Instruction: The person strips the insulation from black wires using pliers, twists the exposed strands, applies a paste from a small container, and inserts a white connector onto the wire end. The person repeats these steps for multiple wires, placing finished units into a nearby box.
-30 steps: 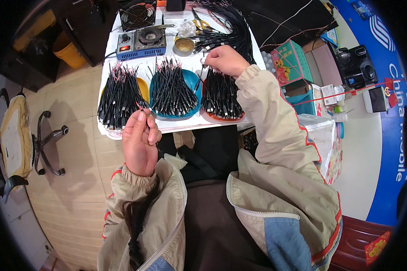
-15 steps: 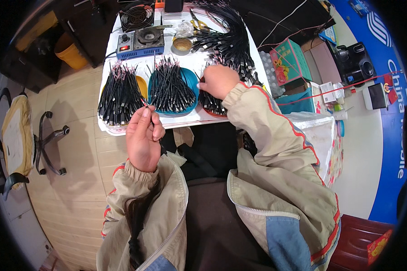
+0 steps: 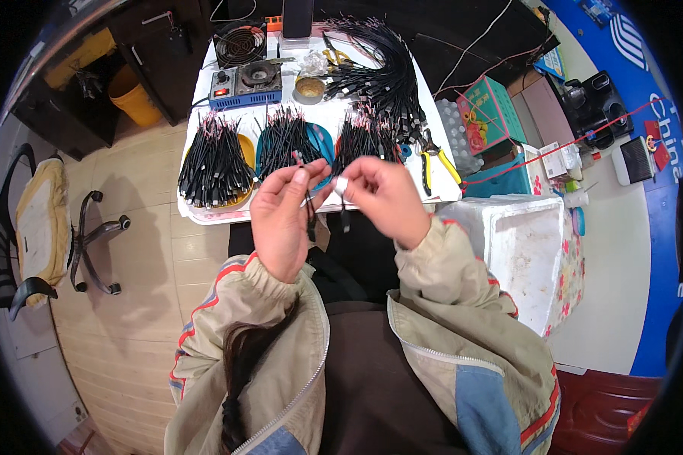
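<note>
My left hand point(image 3: 284, 216) pinches a short black cable point(image 3: 310, 215), with its bare wire end up between thumb and finger and its plug end hanging down. Just to the right, my right hand point(image 3: 387, 199) is closed on another short black cable point(image 3: 346, 221), whose plug end dangles below the fingers. The hands are close together, in front of the table's near edge. Behind them stand a yellow tray point(image 3: 246, 145), a blue tray point(image 3: 322, 139) and a reddish tray partly hidden by my right hand. All three hold bundles of short black cables with pinkish wire ends.
Yellow-handled wire strippers point(image 3: 439, 163) lie at the table's right edge. Further back are a blue soldering pot unit point(image 3: 245, 83), a fan point(image 3: 240, 47), a small round tin point(image 3: 309, 90) and long black cables point(image 3: 387, 72). A white foam box point(image 3: 520, 254) stands at the right.
My right hand has come back from the right-hand tray toward my left hand, bringing a cable. My left hand has shifted right. The wire strippers have come into sight.
</note>
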The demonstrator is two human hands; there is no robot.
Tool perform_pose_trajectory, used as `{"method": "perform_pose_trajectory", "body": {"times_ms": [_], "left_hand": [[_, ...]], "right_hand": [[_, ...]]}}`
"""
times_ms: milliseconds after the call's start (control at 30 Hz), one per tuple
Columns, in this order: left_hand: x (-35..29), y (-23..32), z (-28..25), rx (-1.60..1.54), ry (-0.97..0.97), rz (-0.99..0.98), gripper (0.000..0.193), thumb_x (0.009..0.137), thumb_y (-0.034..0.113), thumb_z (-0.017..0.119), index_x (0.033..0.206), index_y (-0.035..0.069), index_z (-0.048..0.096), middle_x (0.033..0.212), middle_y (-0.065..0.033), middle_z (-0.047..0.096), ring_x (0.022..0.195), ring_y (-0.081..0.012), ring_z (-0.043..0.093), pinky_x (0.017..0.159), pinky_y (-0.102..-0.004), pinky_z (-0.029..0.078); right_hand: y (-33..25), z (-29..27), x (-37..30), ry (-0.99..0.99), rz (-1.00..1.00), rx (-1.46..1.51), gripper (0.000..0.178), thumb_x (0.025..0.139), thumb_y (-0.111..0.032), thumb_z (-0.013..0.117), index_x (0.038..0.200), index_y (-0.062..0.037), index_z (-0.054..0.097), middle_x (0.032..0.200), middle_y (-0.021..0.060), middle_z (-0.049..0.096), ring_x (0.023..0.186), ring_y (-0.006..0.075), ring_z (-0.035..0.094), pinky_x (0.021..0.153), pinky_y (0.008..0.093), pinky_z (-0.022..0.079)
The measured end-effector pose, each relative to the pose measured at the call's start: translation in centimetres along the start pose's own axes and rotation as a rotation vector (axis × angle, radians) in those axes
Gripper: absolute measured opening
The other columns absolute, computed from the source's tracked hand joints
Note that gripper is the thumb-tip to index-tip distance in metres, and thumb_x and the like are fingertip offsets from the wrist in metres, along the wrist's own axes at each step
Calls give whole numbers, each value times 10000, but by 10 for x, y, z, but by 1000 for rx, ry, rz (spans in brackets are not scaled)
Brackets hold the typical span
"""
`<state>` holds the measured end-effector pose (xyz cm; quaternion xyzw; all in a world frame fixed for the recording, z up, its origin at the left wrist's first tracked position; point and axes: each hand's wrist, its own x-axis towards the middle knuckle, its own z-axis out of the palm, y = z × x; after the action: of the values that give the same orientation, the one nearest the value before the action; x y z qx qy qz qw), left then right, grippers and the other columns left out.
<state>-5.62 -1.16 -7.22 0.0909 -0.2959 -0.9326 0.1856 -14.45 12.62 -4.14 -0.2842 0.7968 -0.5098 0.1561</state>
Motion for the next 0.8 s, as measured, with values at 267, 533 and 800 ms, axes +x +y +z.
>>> {"method": "perform_pose_trajectory", "body": {"times_ms": [267, 533, 800], "left_hand": [[-10, -7, 22, 91, -50, 19, 158, 952, 107, 566, 1033, -26, 594, 1083, -167, 657, 1029, -217, 621, 855, -304, 504], [-17, -12, 20, 221, -43, -6, 168, 961, 109, 551, 1052, -27, 590, 1041, -141, 679, 892, -146, 635, 804, -260, 502], [-20, -14, 19, 237, -93, -21, 157, 971, 115, 535, 1045, -13, 589, 1002, -117, 677, 877, -132, 623, 801, -263, 498]], "right_hand": [[-8, 20, -37, 139, -119, -120, 119, 806, -85, 669, 813, -16, 573, 679, 73, 603, 540, 152, 577, 503, 289, 440], [-4, 15, -43, 119, -225, -246, 134, 791, -104, 670, 807, -35, 556, 701, 88, 607, 575, 226, 596, 521, 337, 448], [-7, 9, -43, 55, -368, -395, 161, 769, -104, 702, 807, -39, 559, 702, 82, 591, 617, 209, 586, 541, 325, 445]]}}
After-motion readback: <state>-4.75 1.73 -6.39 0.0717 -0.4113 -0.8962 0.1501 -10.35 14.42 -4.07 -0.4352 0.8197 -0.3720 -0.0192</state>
